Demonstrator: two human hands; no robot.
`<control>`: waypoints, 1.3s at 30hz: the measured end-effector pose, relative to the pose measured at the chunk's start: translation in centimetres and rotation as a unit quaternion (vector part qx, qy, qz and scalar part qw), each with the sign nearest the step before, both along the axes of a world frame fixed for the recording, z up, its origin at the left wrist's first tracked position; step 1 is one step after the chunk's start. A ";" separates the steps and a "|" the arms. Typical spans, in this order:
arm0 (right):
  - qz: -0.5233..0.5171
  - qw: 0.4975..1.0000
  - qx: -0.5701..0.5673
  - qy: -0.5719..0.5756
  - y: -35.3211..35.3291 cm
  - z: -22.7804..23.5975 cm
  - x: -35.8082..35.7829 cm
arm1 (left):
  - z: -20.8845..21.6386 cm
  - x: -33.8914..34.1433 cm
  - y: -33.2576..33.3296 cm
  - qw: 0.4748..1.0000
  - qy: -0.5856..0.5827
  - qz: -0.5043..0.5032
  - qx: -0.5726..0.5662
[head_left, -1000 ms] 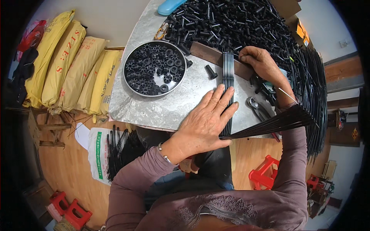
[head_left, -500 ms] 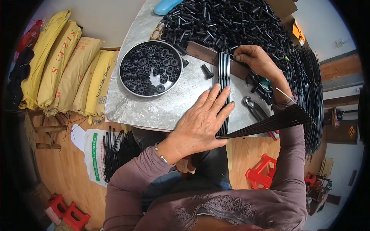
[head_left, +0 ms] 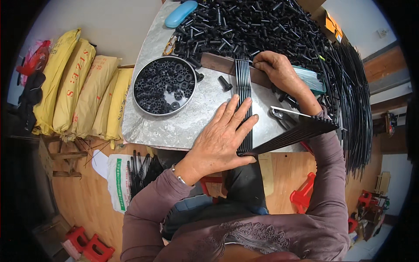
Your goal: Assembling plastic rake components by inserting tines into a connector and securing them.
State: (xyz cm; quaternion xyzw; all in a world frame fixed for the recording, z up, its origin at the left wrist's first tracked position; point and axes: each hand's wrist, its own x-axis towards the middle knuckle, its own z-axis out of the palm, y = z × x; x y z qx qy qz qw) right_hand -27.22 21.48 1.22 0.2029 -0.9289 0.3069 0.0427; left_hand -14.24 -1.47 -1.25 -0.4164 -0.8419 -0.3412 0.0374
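Note:
My left hand (head_left: 220,137) lies with fingers outstretched on a flat row of thin black ribs (head_left: 243,81), which look like umbrella ribs. The row runs away from me, its far end against a brown bar (head_left: 219,63). Under my left thumb, a second set of black ribs (head_left: 297,134) slants up to the right, over my right forearm; one tip is white. At the row's far end, my right hand (head_left: 279,72) pinches with thumb and forefinger; what they hold is too small to make out. A short black plastic tube (head_left: 225,83) lies left of the row.
A round metal tray (head_left: 188,101) of small black notched rings stands on the left. Behind lies a large heap of black tubes (head_left: 257,30). Pliers (head_left: 283,118) and a box of clear strips (head_left: 310,78) are near my right arm. Long black rods (head_left: 355,113) hang over the right side.
The view has shifted, so the table appears slightly lower and further left. My left hand stays on the ribs and my right hand stays at their far end. More of the white tip shows.

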 end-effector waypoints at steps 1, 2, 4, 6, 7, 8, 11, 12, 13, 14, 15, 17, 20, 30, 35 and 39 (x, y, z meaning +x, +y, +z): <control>-0.004 1.000 -0.006 -0.013 0.2 -0.1 0.0 | 0.1 0.1 0.1 1.000 0.004 0.001 0.000; -0.009 1.000 -0.013 -0.026 0.3 -0.1 0.0 | 0.2 0.1 0.1 1.000 0.007 0.001 -0.001; 0.005 1.000 -0.009 -0.002 0.4 -0.3 -0.5 | 0.3 0.1 0.2 1.000 0.008 0.001 -0.018; 0.019 1.000 -0.002 0.020 0.4 -0.4 -0.9 | 0.3 0.1 0.3 0.999 0.006 0.002 -0.031; 0.038 0.998 0.030 0.043 0.3 -0.4 -1.1 | 0.2 0.1 0.2 1.000 0.002 -0.001 -0.029; 0.058 0.994 0.063 0.067 0.2 -0.2 -1.3 | 0.2 0.1 0.2 1.000 -0.001 -0.003 -0.026; 0.078 0.984 0.122 0.102 0.2 1.1 -1.4 | 0.3 0.0 0.4 1.000 -0.004 -0.006 -0.026; 0.076 0.984 0.121 0.103 0.1 1.2 -1.5 | 0.4 0.0 0.4 1.000 -0.003 -0.008 -0.027; 0.088 0.983 0.124 0.105 0.0 1.2 -1.6 | 0.5 0.0 0.4 0.999 -0.001 -0.008 -0.035; 0.103 0.981 0.125 0.105 -0.2 1.1 -1.8 | 0.4 0.0 0.3 0.999 -0.002 -0.004 -0.045; 0.103 0.982 0.122 0.105 -0.5 1.0 -1.8 | 0.5 0.0 0.2 0.999 -0.002 -0.004 -0.048; 0.089 0.982 0.125 0.113 -0.7 1.2 -1.5 | 0.7 -0.1 0.1 0.998 -0.003 -0.011 -0.055; 0.043 0.995 0.055 0.078 -0.6 -0.1 -1.3 | 0.8 -0.1 0.2 0.999 -0.003 -0.010 -0.054; 0.045 0.991 0.001 0.125 -1.9 -0.1 -0.4 | 0.5 -0.2 0.9 0.997 -0.001 -0.010 -0.073; 0.024 0.990 -0.041 0.136 -1.6 -1.5 -0.7 | 1.3 0.1 1.6 0.992 0.012 -0.013 -0.127; 0.011 0.985 -0.071 0.157 -1.4 -1.7 -0.3 | 1.0 0.0 1.5 0.988 0.035 0.000 -0.149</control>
